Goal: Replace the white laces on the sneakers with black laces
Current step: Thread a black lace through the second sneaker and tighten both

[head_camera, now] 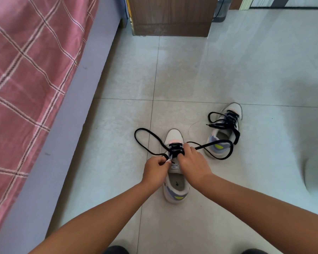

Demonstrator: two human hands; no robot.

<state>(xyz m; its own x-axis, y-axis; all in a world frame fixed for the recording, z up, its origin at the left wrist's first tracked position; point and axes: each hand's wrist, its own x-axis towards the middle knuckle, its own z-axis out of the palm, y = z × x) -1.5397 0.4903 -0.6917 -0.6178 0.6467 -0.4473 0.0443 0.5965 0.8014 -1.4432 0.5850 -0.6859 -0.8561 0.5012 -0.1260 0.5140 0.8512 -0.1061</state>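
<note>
Near sneaker (175, 182) on the floor (246, 70), partly threaded with black lace (145, 142). Lace tip is pinched in closed left hand (154, 170); right hand (192, 162) is curled over the eyelets, grasp unclear. Second sneaker (223, 131), at 2 o'clock, is already laced. Next: tip fed through the upper eyelet. Bed (35, 70) at 9 o'clock; open floor elsewhere.

Both forearms are bare to the frame's edge, with no sleeve showing. The left hand (154, 171) and the right hand (193, 165) wear no gloves, rings or watch. Two dark rounded shapes, too cropped to identify, sit at the bottom edge.
</note>
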